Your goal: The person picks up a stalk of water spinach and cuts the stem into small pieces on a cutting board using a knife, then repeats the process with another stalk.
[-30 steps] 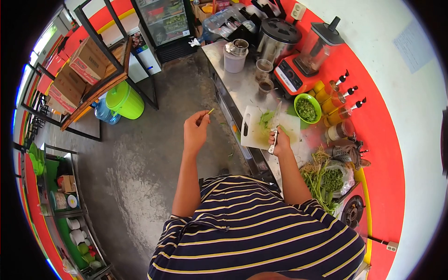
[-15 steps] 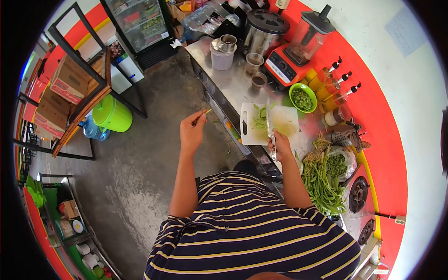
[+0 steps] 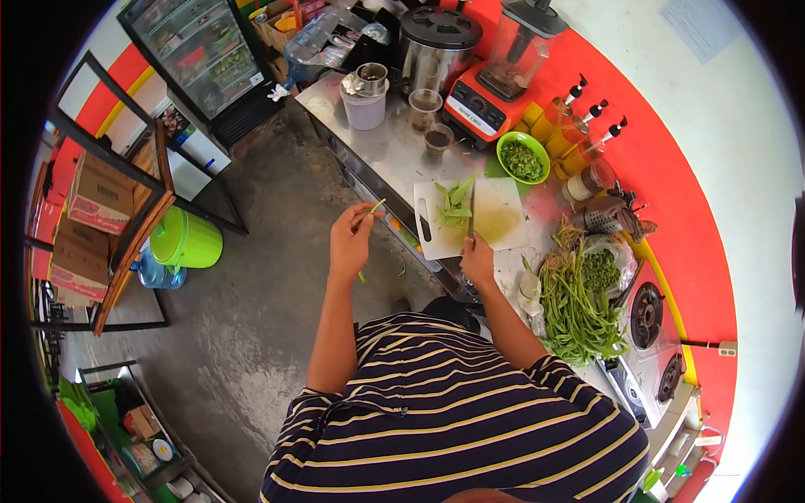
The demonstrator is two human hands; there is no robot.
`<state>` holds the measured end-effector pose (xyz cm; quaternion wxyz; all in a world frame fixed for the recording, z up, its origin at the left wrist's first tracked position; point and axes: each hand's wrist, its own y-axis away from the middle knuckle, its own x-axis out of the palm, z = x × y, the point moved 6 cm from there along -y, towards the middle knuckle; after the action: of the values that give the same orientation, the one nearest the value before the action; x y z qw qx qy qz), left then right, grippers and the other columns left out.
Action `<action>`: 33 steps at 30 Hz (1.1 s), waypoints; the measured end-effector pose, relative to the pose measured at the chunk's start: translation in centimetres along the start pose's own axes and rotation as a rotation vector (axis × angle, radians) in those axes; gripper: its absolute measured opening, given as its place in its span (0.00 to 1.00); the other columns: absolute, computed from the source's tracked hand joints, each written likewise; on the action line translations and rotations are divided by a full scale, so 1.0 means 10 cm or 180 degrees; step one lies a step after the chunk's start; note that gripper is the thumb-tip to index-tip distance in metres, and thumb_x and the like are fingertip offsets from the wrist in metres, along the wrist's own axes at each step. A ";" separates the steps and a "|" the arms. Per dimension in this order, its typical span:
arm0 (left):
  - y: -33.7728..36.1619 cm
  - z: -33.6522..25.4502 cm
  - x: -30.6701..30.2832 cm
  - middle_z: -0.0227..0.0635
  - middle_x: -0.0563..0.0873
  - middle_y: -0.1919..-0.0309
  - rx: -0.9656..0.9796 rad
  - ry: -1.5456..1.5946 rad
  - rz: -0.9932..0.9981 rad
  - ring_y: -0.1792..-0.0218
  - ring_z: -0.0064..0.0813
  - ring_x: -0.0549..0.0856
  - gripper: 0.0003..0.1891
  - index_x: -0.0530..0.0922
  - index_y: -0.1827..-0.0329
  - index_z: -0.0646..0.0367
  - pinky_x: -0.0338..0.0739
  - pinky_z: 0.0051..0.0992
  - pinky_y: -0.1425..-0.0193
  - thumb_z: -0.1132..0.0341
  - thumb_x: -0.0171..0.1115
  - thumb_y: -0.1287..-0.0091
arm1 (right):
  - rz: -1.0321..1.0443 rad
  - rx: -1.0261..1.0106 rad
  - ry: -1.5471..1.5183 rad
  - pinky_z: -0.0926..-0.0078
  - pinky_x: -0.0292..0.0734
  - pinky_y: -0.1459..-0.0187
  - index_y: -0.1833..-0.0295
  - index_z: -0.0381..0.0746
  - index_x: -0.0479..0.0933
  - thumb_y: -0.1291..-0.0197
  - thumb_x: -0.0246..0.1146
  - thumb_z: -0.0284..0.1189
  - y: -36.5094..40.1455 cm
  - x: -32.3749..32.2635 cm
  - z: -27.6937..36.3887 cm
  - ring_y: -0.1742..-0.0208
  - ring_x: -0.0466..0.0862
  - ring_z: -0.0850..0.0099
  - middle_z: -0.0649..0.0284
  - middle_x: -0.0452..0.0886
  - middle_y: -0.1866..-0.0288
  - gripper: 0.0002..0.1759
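Observation:
My left hand (image 3: 350, 239) is closed on a thin green stem (image 3: 377, 206) over the floor, left of the counter. In my right hand (image 3: 478, 260) is the handle of a knife (image 3: 471, 204), whose blade points away from me over the white cutting board (image 3: 504, 194). Green leaves (image 3: 454, 203) lie on the board, left of the blade, and the board's right part has a yellow-green stain. Behind the board stands a green bowl (image 3: 522, 158) of chopped greens. A large bunch of leafy stems (image 3: 579, 306) lies to the right of my right hand.
On the steel counter (image 3: 388, 163) are a blender (image 3: 495, 88), plastic cups (image 3: 437, 140), a white bucket (image 3: 365, 107) and oil bottles (image 3: 566, 126). A stove (image 3: 650, 314) is at the right. A green bin (image 3: 186, 237) and a rack with boxes (image 3: 99, 193) stand left.
A longer piece of stem now shows at my left hand. The knife has turned and shifted left across the board with my right hand. The whole view has shifted slightly.

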<state>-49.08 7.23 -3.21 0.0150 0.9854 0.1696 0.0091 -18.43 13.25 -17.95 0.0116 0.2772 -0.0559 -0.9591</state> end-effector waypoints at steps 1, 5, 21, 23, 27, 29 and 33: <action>-0.01 0.03 -0.02 0.31 0.92 0.57 -0.0025 -0.0044 -0.0066 0.70 0.10 0.73 0.11 0.81 0.44 0.65 0.68 0.19 0.65 0.71 0.58 0.24 | -0.0075 -0.0253 0.0165 0.70 0.76 0.78 0.30 0.27 0.70 0.24 0.55 0.34 0.01 0.04 0.09 0.81 0.80 0.73 0.58 0.82 0.73 0.25; -0.09 0.07 0.03 0.31 0.92 0.58 -0.0072 -0.0181 0.0026 0.68 0.11 0.75 0.07 0.81 0.52 0.64 0.69 0.19 0.63 0.70 0.59 0.24 | -0.0286 -0.0234 0.0232 0.54 0.81 0.54 0.37 0.24 0.75 0.28 0.57 0.33 0.02 0.03 0.21 0.60 0.87 0.45 0.40 0.86 0.65 0.24; -0.45 0.37 2.16 0.38 0.86 0.50 -0.0433 0.1136 0.1441 0.51 0.25 0.81 0.16 0.72 0.34 0.65 0.73 0.25 0.43 0.74 0.52 0.22 | -0.1036 0.1099 -0.1122 0.77 0.69 0.76 0.38 0.27 0.79 0.35 0.67 0.30 0.75 -1.43 -0.11 0.79 0.75 0.81 0.66 0.82 0.73 0.24; -0.49 0.48 2.40 0.39 0.86 0.49 -0.0494 0.1360 0.1460 0.49 0.27 0.82 0.16 0.70 0.33 0.64 0.73 0.26 0.42 0.74 0.52 0.22 | -0.0913 0.1098 -0.1358 0.79 0.68 0.78 0.38 0.28 0.78 0.33 0.66 0.29 0.77 -1.55 -0.06 0.80 0.74 0.82 0.67 0.80 0.74 0.22; -0.54 0.77 2.61 0.43 0.83 0.42 -0.0743 0.1486 0.1126 0.39 0.31 0.81 0.19 0.67 0.30 0.61 0.72 0.29 0.35 0.75 0.53 0.23 | -0.0941 0.1040 -0.1562 0.80 0.68 0.78 0.41 0.29 0.79 0.32 0.66 0.29 0.76 -1.72 -0.11 0.80 0.73 0.82 0.68 0.79 0.75 0.19; -0.57 0.91 2.60 0.45 0.81 0.38 -0.0768 0.1333 0.1000 0.36 0.33 0.80 0.21 0.66 0.28 0.61 0.71 0.30 0.32 0.75 0.54 0.23 | -0.0949 0.1049 -0.1567 0.78 0.68 0.78 0.42 0.29 0.80 0.32 0.66 0.30 0.74 -1.78 -0.10 0.79 0.75 0.81 0.67 0.80 0.74 0.18; -0.49 0.90 2.29 0.50 0.70 0.26 0.0359 -0.1302 0.0727 0.25 0.46 0.69 0.36 0.57 0.20 0.58 0.64 0.41 0.24 0.71 0.63 0.29 | -0.0632 0.0970 -0.1078 0.69 0.74 0.71 0.44 0.29 0.82 0.33 0.67 0.33 0.57 -1.84 -0.19 0.77 0.79 0.74 0.59 0.85 0.71 0.19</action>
<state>-28.97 19.28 -12.08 -0.0071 0.9788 0.0507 -0.1985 -1.90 8.33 -9.15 -0.1341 0.1152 -0.1735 -0.9688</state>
